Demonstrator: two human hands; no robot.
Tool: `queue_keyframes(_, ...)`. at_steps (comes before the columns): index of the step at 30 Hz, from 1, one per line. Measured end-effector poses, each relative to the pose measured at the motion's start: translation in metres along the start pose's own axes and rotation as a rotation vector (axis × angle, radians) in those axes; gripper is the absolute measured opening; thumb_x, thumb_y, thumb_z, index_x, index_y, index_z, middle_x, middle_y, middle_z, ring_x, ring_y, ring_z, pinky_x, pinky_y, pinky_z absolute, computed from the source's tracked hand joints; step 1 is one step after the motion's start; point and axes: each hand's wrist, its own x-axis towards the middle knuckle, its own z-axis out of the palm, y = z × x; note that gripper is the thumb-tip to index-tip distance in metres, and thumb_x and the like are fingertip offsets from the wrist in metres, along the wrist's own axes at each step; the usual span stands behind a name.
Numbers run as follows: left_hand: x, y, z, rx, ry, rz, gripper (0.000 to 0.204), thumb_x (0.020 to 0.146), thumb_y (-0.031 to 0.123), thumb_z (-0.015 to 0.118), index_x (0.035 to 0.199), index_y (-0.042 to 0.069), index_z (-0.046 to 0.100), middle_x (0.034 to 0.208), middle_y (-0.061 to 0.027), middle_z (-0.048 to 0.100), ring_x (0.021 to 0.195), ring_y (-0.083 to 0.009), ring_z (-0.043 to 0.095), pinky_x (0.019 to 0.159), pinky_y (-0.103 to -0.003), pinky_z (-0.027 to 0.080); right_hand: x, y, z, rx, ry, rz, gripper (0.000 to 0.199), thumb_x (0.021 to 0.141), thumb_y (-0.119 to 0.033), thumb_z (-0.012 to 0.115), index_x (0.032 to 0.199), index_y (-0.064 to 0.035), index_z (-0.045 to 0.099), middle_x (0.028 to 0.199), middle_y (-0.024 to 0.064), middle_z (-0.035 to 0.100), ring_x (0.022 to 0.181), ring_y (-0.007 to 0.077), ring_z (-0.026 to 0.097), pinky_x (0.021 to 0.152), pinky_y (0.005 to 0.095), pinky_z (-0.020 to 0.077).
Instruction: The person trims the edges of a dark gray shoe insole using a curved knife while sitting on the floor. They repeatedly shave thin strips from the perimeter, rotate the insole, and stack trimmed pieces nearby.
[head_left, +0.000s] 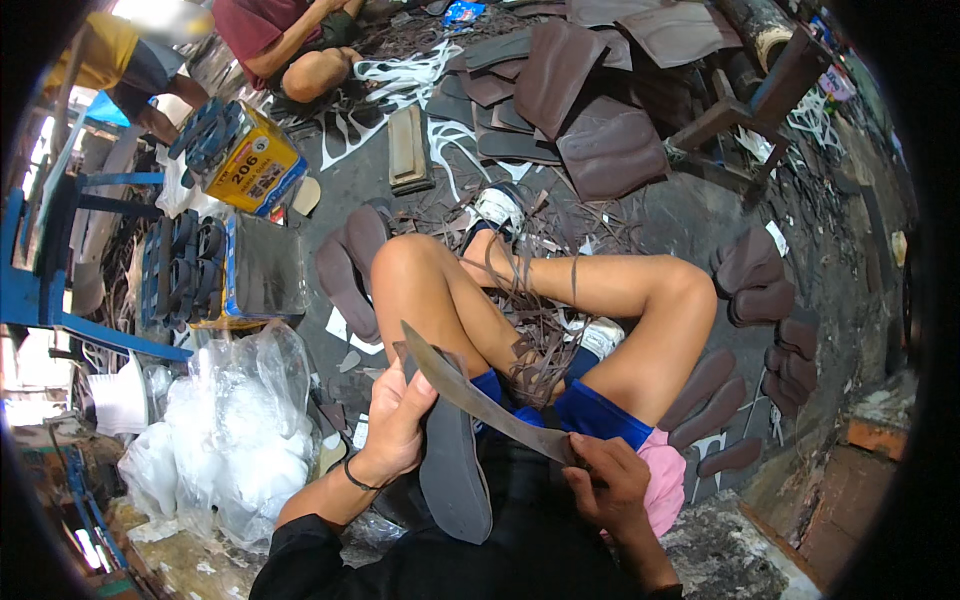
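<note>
My left hand (pixel 398 415) is wrapped round the upper part of a dark grey sandal sole (pixel 455 475), its thumb near the blade. The sole points down toward my body, over my lap. In my right hand (pixel 612 482) is the end of a long curved knife (pixel 490 408). Its handle, if it has one, is hidden by the fingers. The blade slants up to the left across the sole's upper end, its tip beside my left thumb. Whether the edge touches the sole I cannot tell. Thin brown offcut strips (pixel 540 365) lie heaped between my legs.
Brown soles (pixel 345 265) lie left of my knee, and more soles (pixel 755 275) at right. Large brown sheets (pixel 610 150) are piled ahead. Clear plastic bags (pixel 235 430) with white contents stand at left, near a yellow-blue tin (pixel 255 165). Another person (pixel 280 45) sits at far left.
</note>
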Motion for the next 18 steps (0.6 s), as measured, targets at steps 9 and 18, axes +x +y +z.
queue_keyframes(9, -0.007, 0.02, 0.019, 0.059, -0.222, 0.009, 0.053, 0.087, 0.043, 0.074, 0.101, -0.002, 0.051, 0.081, -0.0182, 0.065, 0.064, -0.023, 0.066, 0.055, -0.034, 0.057, 0.057, -0.063, -0.078, -0.059, -0.211, 0.112, 0.029, 0.078, -0.016, 0.081, 0.103, -0.0031, 0.073, 0.095, 0.0106, 0.073, 0.072, 0.0226, 0.068, 0.063, 0.0308, 0.0536)
queue_keyframes(18, -0.009, 0.024, 0.026, -0.082, -0.4, -0.042, 0.031, 0.094, 0.017, 0.068, 0.11, -0.008, 0.059, 0.095, -0.0167, 0.071, 0.085, -0.0204, 0.069, 0.078, -0.031, 0.055, 0.097, -0.083, -0.099, -0.084, -0.266, 0.009, 0.026, 0.08, -0.016, 0.08, 0.102, -0.0032, 0.074, 0.077, 0.0115, 0.07, 0.057, 0.0222, 0.066, 0.051, 0.0299, 0.05)
